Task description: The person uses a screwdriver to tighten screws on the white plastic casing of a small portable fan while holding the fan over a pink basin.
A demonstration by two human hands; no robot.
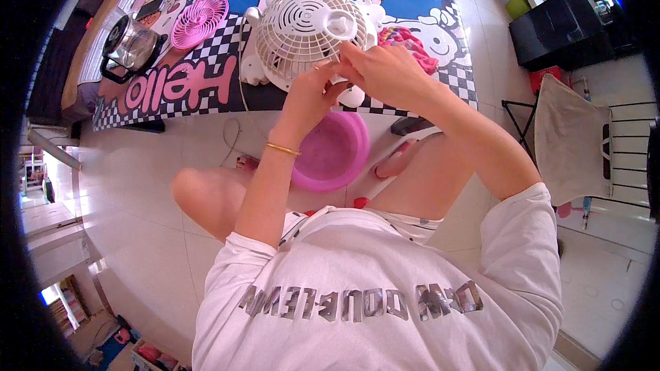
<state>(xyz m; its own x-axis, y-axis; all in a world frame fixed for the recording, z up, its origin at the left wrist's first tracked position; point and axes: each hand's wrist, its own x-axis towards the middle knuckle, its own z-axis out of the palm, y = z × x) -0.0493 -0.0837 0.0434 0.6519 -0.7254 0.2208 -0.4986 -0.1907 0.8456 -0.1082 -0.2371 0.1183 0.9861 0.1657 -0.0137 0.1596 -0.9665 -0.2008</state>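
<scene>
A white fan point(302, 19) with a round slatted cage lies near the table's front edge, its domed side up. My left hand point(309, 99) and my right hand point(381, 77) meet at the near right part of its rim. Both have fingers bent and closed, the right one in a pinch. What they grip is hidden between the fingers; it may be part of the rim or something small. Just beyond my right hand lies a crumpled pink and multicoloured cloth point(412, 48). Left of the fan, a pink round fan grille point(199, 22) rests on the table.
A patterned cloth covers the table point(182, 89). On its left stands a clear jug with a black handle point(130, 48). Below the front edge, between my legs, a pink basin point(361, 139) sits on the floor. A beige folding chair point(570, 141) stands at the right.
</scene>
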